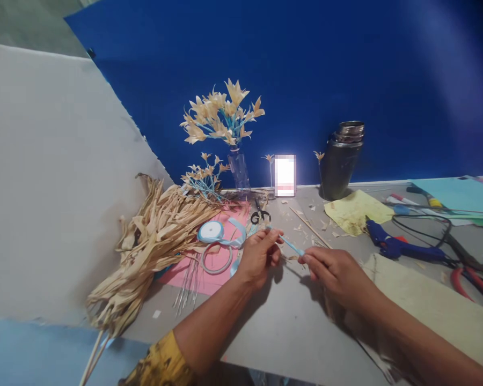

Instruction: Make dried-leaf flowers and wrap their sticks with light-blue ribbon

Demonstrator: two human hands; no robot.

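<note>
Left hand (261, 254) and right hand (333, 272) both have fingers pinched on a thin blue stem (292, 245), kinda strung between them over the desk (285, 332). Ribbon roll (210, 231) is at 9 o'clock from it, glue gun (406, 250) at 3, pale flowers (216, 103) around 11.

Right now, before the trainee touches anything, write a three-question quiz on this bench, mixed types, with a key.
1. Multiple choice: what do the left hand and right hand hold between them?
A) flask
B) thin blue stick
C) scissors

2. True or false: in the picture, the glue gun lies to the right of both hands.

3. Fill in the colour: the ribbon roll lies on a ____ sheet.

Key: 1. B; 2. True; 3. pink.
</note>
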